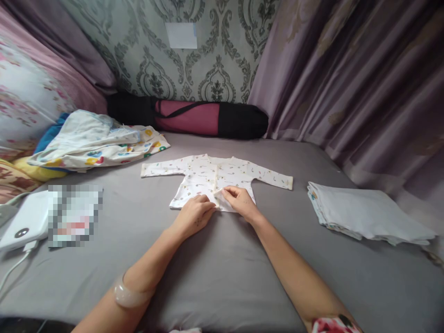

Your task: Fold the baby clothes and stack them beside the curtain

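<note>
A small white baby shirt point(197, 178) with a scattered print lies spread on the grey bed sheet, both long sleeves stretched out sideways. Its cream-edged front opening runs down the middle. My right hand point(239, 200) pinches the front edge of the shirt between thumb and finger, lifting it slightly. Beside it, my left hand point(197, 212) is closed at the bottom hem near the same opening, fingertips on the fabric. A pale bangle point(130, 293) circles my left forearm.
Folded white cloths point(364, 210) lie at the right. Crumpled printed baby clothes point(104, 141) are heaped at the back left. A white power bank point(29, 219) with a cable and a blurred packet point(78, 217) rest at the left. A black and maroon bag point(187, 118) lies along the wall.
</note>
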`<move>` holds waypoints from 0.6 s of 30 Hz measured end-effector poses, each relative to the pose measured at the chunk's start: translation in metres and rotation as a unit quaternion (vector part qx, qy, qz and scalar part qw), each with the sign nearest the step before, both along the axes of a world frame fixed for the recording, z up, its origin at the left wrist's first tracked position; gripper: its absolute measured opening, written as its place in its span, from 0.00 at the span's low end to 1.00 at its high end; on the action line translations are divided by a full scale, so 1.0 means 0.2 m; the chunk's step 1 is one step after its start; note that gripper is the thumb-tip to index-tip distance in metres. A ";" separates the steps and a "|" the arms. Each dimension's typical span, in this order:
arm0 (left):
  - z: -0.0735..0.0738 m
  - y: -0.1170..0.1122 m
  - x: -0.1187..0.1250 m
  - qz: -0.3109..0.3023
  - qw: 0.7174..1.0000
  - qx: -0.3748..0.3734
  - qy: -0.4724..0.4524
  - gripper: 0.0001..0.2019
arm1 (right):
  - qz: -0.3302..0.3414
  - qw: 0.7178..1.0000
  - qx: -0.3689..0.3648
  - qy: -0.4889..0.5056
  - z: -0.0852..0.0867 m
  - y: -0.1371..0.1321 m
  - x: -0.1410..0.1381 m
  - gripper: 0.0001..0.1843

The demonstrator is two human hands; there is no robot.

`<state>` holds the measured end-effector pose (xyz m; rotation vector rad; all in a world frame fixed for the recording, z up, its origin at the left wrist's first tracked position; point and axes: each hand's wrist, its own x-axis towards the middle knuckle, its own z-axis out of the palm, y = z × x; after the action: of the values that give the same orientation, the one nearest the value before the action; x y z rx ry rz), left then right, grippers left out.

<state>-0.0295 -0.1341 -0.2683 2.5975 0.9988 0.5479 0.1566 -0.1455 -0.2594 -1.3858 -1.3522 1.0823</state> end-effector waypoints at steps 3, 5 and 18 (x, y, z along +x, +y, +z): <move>0.01 -0.01 0.00 -0.007 0.999 0.012 0.030 0.17 | 0.028 0.997 0.032 -0.058 -0.02 -0.01 -0.01 0.13; 0.02 -0.02 0.00 -0.002 0.999 0.013 0.040 0.17 | 0.040 0.994 0.042 -0.088 -0.04 -0.01 -0.02 0.13; 0.12 -0.03 -0.03 -0.073 0.984 -0.161 -0.016 0.15 | 0.142 0.959 0.078 -0.233 -0.02 -0.07 -0.04 0.16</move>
<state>-0.0347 -0.1406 -0.2453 2.3414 0.8023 0.3548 0.1496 -0.1586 -0.2625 -1.4086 -1.9841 0.8284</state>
